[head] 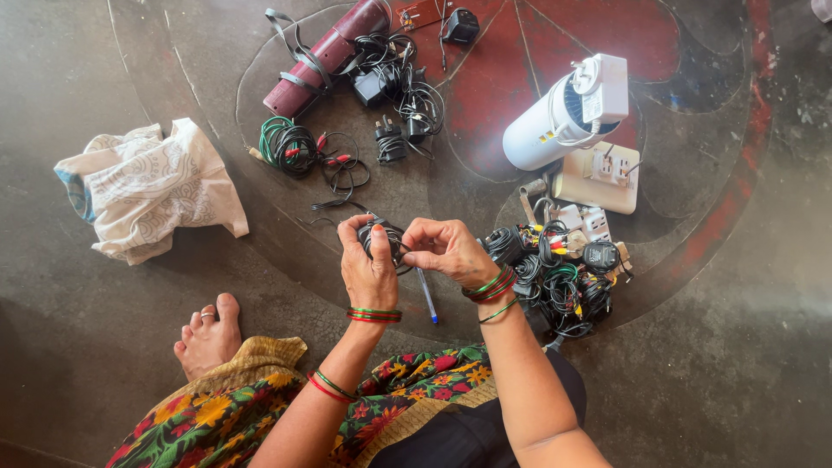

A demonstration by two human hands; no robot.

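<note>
a home floor used as a work spot: bare painted concrete floor [711, 364] with red pattern, a bare foot [208, 334], crumpled cloth [147, 186] at left, cable bundles [559, 277] and chargers [390, 87] scattered far and right.

Coiled black cable [382, 240], between hands

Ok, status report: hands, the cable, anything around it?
Left hand and right hand both grip a coiled black cable. Pen on the floor beneath. Cable pile just right; nothing blocking.

Bare floor [104, 347] left — cable pile [555, 277] crowds right.
</note>
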